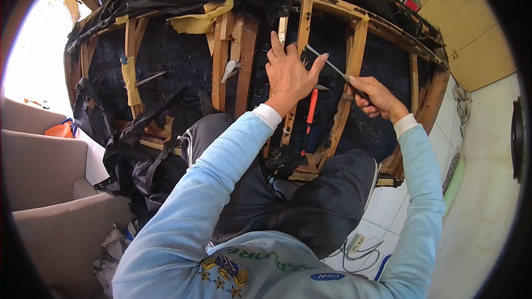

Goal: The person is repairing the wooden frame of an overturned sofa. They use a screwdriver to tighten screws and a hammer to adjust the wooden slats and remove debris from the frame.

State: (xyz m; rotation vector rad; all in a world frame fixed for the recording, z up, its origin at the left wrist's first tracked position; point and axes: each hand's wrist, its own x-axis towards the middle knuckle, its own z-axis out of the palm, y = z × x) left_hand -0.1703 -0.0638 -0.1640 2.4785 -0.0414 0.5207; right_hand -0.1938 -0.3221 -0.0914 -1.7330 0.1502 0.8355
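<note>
An upturned wooden furniture frame (357, 55) lies before me, with torn black fabric (160, 0) hanging along its far and left edges. My right hand (379, 98) is wrapped round the dark handle of a screwdriver (331, 65). Its long metal shaft slants up and left, the tip near a wooden slat. Spread over that middle slat, my left hand (289, 73) has its fingers apart and holds nothing. Between the two arms, a red-and-black-handled hammer (312, 112) rests inside the frame, its head partly hidden by shadow and wood.
Strips of yellow foam (205, 17) and dark webbing cling to the frame. Brown-grey upholstered seats (47, 169) stand at the left. A power strip with cables (357, 242) lies on white floor tiles by my right leg. Pale cupboard panels (468, 39) rise at the far right.
</note>
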